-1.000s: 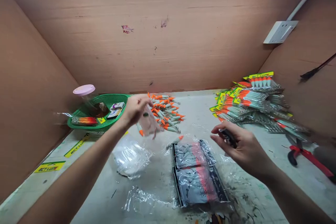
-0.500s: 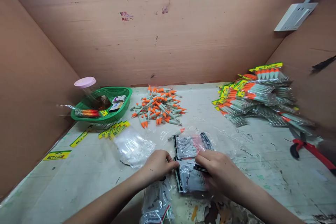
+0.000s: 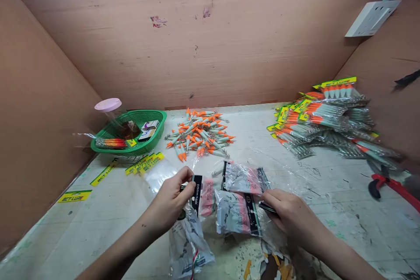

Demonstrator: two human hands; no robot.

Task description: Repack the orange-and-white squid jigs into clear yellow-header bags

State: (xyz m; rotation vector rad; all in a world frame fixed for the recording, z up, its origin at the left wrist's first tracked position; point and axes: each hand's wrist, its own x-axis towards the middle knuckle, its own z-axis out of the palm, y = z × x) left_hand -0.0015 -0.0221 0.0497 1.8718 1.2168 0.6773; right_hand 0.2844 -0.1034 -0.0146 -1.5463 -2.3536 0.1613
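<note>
My left hand [image 3: 170, 199] is closed with thumb and fingers on the black header of a small plastic packet [image 3: 206, 194], which has pink and grey print. My right hand [image 3: 287, 210] pinches a black-edged packet [image 3: 267, 208]; most of it is hidden behind the fingers. Between my hands lie two similar packets, an upper one [image 3: 243, 177] and a lower one [image 3: 231, 212], overlapping at their edges. A larger clear bag [image 3: 188, 243] with grey print and a red-green strip lies below my left hand.
A heap of orange-tipped squid lures [image 3: 200, 133] lies at the table's back. Bagged lures [image 3: 315, 122] are piled right, beside red-handled pliers [image 3: 393, 188]. At left are a green basket [image 3: 160, 129], yellow header cards [image 3: 75, 196] and clear bags [image 3: 157, 175].
My left hand has moved left and up with a packet, away from the others. My right hand has shifted slightly right, and the lower packet has turned so its black edge faces right.
</note>
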